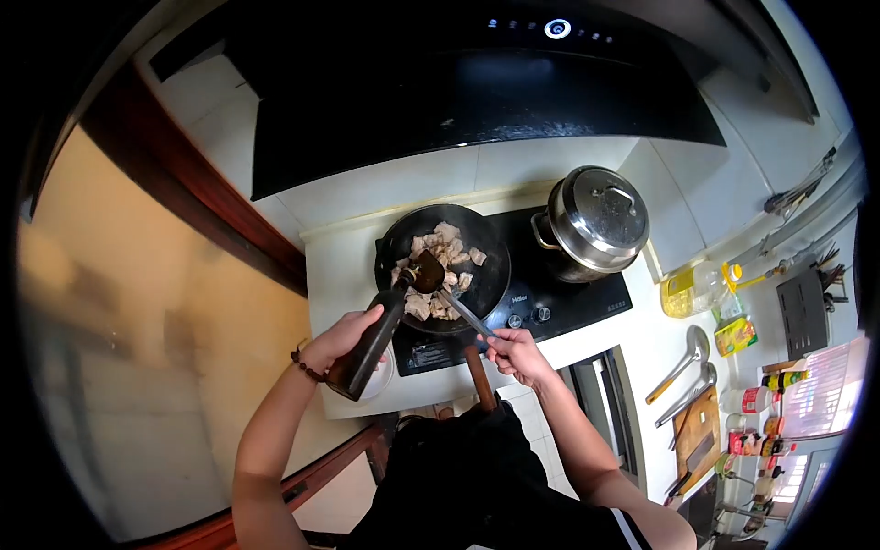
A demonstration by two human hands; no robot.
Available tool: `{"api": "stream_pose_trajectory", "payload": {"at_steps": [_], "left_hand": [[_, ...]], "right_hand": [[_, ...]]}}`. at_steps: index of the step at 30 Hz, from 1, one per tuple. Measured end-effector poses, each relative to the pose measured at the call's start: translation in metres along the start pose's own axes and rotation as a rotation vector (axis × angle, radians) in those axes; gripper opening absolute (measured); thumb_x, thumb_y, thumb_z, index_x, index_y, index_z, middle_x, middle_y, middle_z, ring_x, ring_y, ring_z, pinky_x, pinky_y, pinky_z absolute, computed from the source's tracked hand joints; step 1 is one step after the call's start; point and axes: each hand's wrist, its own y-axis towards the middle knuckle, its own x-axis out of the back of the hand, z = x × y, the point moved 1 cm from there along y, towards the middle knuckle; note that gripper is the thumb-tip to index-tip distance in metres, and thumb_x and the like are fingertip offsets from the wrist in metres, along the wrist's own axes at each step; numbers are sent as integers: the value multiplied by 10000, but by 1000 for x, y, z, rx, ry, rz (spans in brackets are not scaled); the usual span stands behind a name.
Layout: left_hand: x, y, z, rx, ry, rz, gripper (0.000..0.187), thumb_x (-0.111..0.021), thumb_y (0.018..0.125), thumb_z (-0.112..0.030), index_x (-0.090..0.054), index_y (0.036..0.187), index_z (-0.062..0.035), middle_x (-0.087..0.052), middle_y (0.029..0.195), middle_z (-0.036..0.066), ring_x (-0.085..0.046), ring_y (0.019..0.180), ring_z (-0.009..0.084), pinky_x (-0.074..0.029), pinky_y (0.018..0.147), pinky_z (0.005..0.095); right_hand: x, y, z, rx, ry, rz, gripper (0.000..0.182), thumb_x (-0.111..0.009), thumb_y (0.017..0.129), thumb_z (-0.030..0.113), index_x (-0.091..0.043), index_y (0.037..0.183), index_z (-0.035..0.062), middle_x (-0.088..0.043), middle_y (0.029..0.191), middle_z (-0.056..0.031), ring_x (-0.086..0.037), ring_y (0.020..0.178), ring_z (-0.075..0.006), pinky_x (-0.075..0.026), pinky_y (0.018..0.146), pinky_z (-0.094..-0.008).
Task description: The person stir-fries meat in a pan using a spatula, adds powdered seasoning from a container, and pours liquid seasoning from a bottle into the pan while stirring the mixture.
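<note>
My left hand (341, 341) is wrapped round a dark glass bottle (371, 344), tilted so that its neck points over the wok. At the bottle's mouth is the broad dark brown head of a cooking spatula (467, 313), low over the meat. My right hand (515, 354) grips the spatula's grey handle, fingers closed near its end. Pale chunks of meat (447, 240) are spread across the black wok (500, 275), on the left side of the cooktop. The wok's wooden handle (478, 378) points toward my body, just below my right hand.
A lidded steel pot (600, 225) stands on the right of the black cooktop (587, 295). Partly behind the bottle is a white dish (379, 380). Along the right counter are an oil jug (695, 291), a ladle (683, 362) and a cutting board (701, 422) with a cleaver. The range hood (477, 101) hangs above.
</note>
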Motion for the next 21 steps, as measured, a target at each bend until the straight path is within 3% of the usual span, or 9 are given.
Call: {"api": "stream_pose_trajectory", "payload": {"at_steps": [12, 21], "left_hand": [[-18, -21, -69, 199, 187, -52, 524, -521, 1044, -542, -578, 1118, -27, -654, 832, 118, -726, 683, 249, -634, 573, 389], [-29, -31, -90, 209, 221, -98, 542, -523, 1042, -547, -586, 1088, -10, -668, 835, 130, -724, 685, 252, -634, 586, 397]], "right_hand": [[9, 12, -10, -64, 116, 105, 219, -511, 1058, 74, -623, 1200, -49, -607, 722, -55, -328, 446, -39, -196, 411, -228], [17, 9, -4, -78, 125, 129, 223, -503, 1057, 67, -621, 1201, -58, -612, 722, -59, -331, 446, -39, -209, 405, -228]]}}
